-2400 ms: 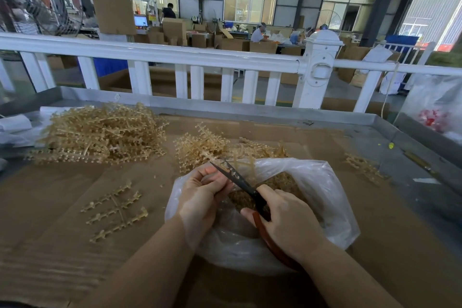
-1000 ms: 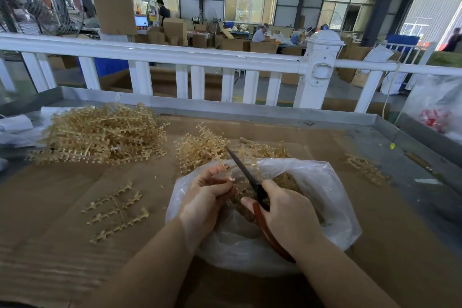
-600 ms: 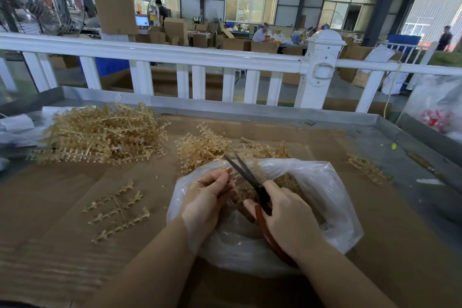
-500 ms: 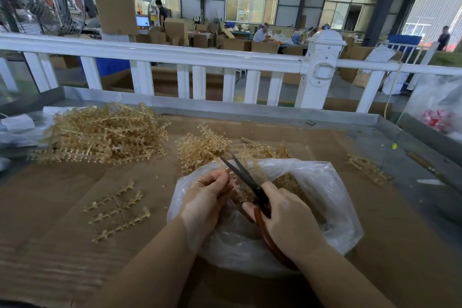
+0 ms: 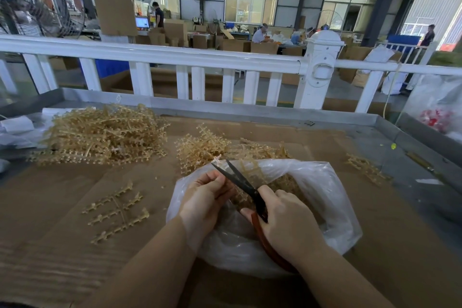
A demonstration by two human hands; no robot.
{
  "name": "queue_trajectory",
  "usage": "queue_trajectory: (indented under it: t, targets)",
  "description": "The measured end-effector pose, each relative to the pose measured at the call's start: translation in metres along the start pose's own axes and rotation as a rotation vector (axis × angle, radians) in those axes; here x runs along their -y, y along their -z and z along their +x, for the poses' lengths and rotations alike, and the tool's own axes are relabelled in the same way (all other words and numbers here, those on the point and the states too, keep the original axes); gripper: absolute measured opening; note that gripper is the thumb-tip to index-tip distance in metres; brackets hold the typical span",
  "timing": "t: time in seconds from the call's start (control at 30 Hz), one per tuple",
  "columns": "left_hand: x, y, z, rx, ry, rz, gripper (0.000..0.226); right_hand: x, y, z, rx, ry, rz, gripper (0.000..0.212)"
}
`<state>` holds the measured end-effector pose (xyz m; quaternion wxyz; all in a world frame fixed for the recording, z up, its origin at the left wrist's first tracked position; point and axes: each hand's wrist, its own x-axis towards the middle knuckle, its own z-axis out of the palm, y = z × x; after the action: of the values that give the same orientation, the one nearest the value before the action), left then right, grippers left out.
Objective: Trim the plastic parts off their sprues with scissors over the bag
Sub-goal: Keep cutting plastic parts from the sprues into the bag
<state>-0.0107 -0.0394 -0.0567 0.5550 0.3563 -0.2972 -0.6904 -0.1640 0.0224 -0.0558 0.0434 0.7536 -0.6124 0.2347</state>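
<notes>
My right hand [image 5: 287,225] grips the red handles of dark-bladed scissors [image 5: 237,180] over the clear plastic bag [image 5: 332,197]. The blades are parted in a narrow V, with a pale plastic sprue piece [image 5: 217,159] at their tips. My left hand [image 5: 206,197] pinches that sprue beside the blades, above the bag's left rim. Tan cut parts [image 5: 287,182] lie inside the bag.
A large heap of tan sprues [image 5: 100,135] lies at the back left, a smaller heap [image 5: 200,147] just behind the bag. One flat sprue [image 5: 117,212] rests left of my left arm. Scraps [image 5: 365,167] lie at the right. A white railing [image 5: 225,57] borders the table.
The scissors swung from pointing up to leaning left, and the blades have opened and shut around the sprue. Both hands have stayed over the bag.
</notes>
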Motion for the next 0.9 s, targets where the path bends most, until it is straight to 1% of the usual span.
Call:
queue_trajectory:
  t: [0.2,0.33,0.47,0.63,0.9]
  targets:
    - [-0.001,0.000,-0.002,0.062,0.002,-0.001,0.024,0.004,0.002,0.003,0.024,-0.018,0.038,0.038]
    - [-0.003,-0.002,-0.004,0.083,0.014,0.017,0.027,0.008,0.001,0.004,0.008,-0.007,0.049,0.033]
    - [-0.007,-0.003,-0.009,0.103,0.042,0.026,0.037,0.013,0.001,0.008,-0.013,0.020,0.063,0.035]
    - [-0.007,-0.006,-0.012,0.084,0.045,0.039,0.027,0.016,-0.001,0.009,-0.033,0.018,0.062,0.033]
    - [-0.007,-0.006,-0.010,0.117,0.071,0.013,0.026,0.019,-0.004,0.011,-0.047,0.048,0.003,0.040]
